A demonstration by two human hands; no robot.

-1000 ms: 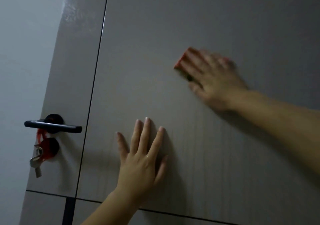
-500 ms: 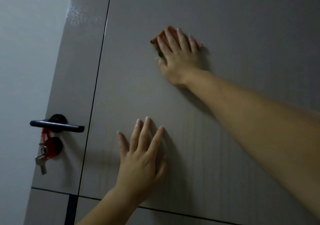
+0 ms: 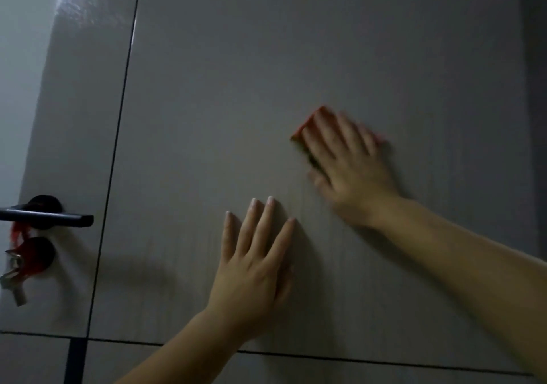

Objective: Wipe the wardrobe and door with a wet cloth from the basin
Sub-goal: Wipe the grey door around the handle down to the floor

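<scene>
2 hands are pressed flat on the door (image 3: pixel 236 73), the right hand (image 3: pixel 352 164) over the cloth (image 3: pixel 302 130), the left hand (image 3: pixel 254 268) bracing; overlapping strokes are advised.

free across the upper door (image 3: pixel 296 43): bare flat panel from the vertical groove (image 3: pixel 120 147) to the dark edge (image 3: pixel 535 117) at right. blocked mid-panel by the right hand (image 3: pixel 352 167), flat over the cloth (image 3: pixel 303 129), with forearm slanting down to the right corner. blocked lower centre by the left hand (image 3: pixel 254 262), flat on the panel, fingers spread. narrow bare gap between the two hands, near but apart. free between left hand and vertical groove. blocked at far left by the handle (image 3: pixel 50 219), standing out from the narrow strip, with red tag (image 3: pixel 32 256) and keys (image 3: pixel 13 283) hanging just below. flush across the horizontal groove (image 3: pixel 355 358) beneath.
</scene>
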